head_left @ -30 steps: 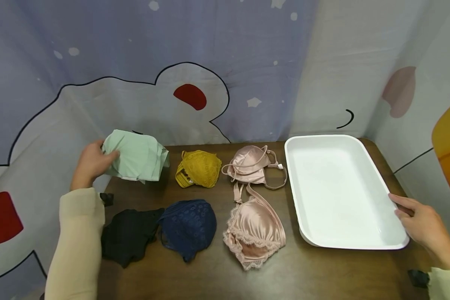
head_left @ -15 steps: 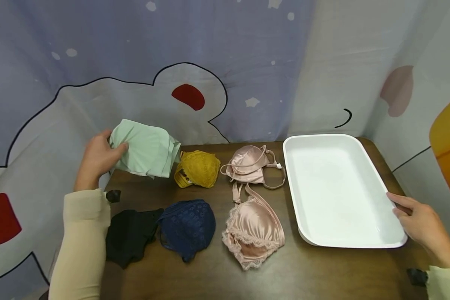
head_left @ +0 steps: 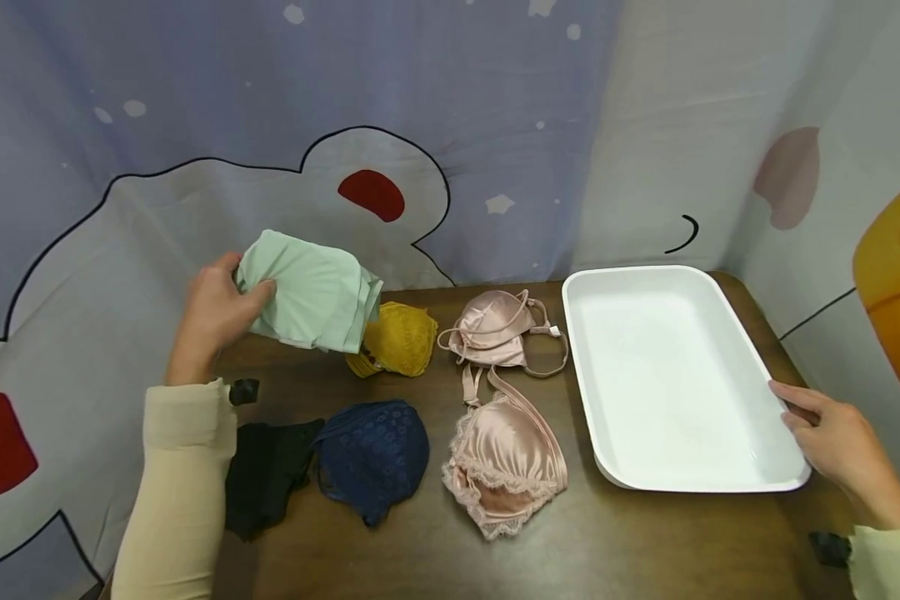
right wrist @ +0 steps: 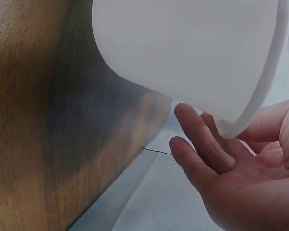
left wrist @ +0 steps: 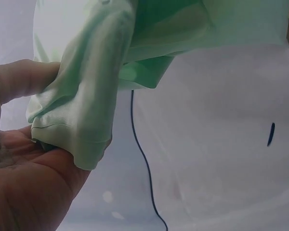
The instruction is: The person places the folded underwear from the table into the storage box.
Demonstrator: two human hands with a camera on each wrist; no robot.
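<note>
Between thumb and fingers, my left hand [head_left: 217, 312] pinches one side of a folded mint-green fabric garment [head_left: 315, 287], held up above the back left of the table. In the left wrist view, a hemmed fold of the garment [left wrist: 89, 110] lies between the thumb and the fingers. My right hand [head_left: 843, 429] grips the right rim of a white rectangular tray [head_left: 675, 375]. The right wrist view shows fingers [right wrist: 202, 139] under the rim, with the thumb partly hidden behind it. Partly covered by the green garment is a yellow lace bra [head_left: 401, 337].
On the brown table [head_left: 607, 550] lie a navy lace bra [head_left: 375, 454], a black garment [head_left: 266, 475] partly behind the left sleeve, a pink satin bra with lace [head_left: 506, 458] and another pink strappy bra [head_left: 491, 325]. A printed curtain [head_left: 495, 125] stands behind.
My left hand has carried the green garment to the right and slightly up, so it now overlaps the yellow bra in view. The right hand stays on the tray rim.
</note>
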